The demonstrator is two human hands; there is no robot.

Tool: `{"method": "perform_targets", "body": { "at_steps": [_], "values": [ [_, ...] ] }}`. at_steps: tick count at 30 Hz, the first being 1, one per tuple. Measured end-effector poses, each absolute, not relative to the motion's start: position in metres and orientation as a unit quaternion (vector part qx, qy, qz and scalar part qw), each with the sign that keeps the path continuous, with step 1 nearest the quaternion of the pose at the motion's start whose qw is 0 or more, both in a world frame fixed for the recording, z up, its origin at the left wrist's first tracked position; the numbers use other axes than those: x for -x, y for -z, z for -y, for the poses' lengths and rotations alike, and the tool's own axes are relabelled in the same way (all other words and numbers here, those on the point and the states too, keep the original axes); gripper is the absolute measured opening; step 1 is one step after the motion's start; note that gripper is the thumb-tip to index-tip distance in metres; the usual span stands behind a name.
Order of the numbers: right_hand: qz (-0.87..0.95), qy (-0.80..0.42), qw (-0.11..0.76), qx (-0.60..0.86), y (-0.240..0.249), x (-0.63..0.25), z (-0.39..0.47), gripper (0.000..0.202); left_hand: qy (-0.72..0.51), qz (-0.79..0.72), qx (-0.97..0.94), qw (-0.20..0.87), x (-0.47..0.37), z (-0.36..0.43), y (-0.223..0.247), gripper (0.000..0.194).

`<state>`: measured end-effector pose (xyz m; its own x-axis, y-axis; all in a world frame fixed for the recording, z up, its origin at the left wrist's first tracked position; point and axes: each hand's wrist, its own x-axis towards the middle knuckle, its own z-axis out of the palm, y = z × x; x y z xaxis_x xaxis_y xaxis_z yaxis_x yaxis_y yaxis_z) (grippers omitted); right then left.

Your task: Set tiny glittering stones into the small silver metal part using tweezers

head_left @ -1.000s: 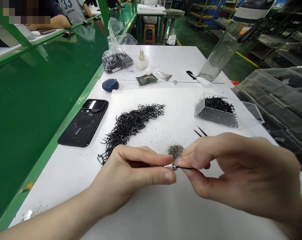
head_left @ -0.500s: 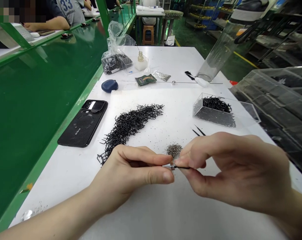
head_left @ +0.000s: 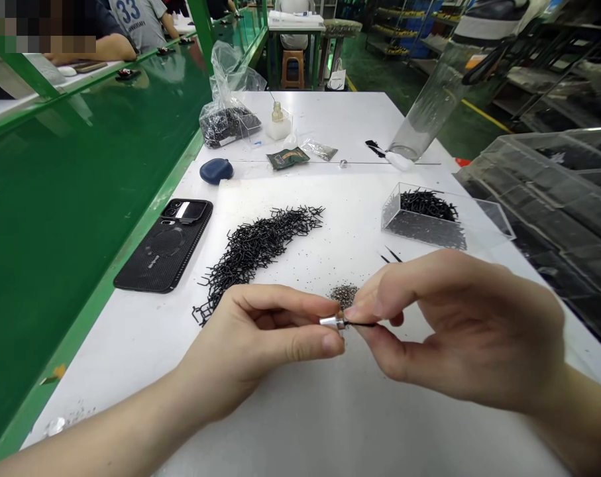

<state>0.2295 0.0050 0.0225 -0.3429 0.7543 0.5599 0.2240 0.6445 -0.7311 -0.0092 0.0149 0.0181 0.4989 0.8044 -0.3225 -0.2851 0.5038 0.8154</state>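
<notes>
While a green conveyor belt (head_left: 81,185) runs along the left, a white bench (head_left: 280,424) fills the middle of the view and carries the loose parts. Over its near part, the left hand (head_left: 250,331) and the right hand (head_left: 469,324) meet almost fingertip to fingertip. Beyond them, toward the far right edge, stands a clear bottle (head_left: 427,99) with a dark cap. A black phone (head_left: 161,245) lies near the belt, left of a curved pile of bent black pieces (head_left: 260,245) that reaches down to just behind the left hand. Across from that pile, a clear plastic box (head_left: 390,215) holds more black pieces, beyond the right hand. Two dark pointed tips (head_left: 392,254) show past the right hand's knuckles, and a small heap of metallic bits (head_left: 344,295) sits just beyond the fingertips. Between the hands, the left thumb and forefinger pinch a small silver metal fitting (head_left: 330,322); the right hand's fingers close on a thin black rod (head_left: 362,324) at the fitting's right end.
</notes>
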Motion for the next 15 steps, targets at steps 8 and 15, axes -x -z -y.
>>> {"method": "perform_targets", "body": {
  "at_steps": [8,15],
  "values": [
    [0.77,-0.281,0.473,0.323,-0.0217,-0.231,-0.0036,0.039,-0.345,-0.37,-0.357,0.785,0.0088,-0.0151,-0.0185,0.028],
    [0.766,-0.288,0.478,0.32,-0.0216,-0.2307,-0.0045,0.039,-0.344,-0.366,-0.354,0.789,0.0082,-0.0168,-0.0178,0.028]
  ]
}}
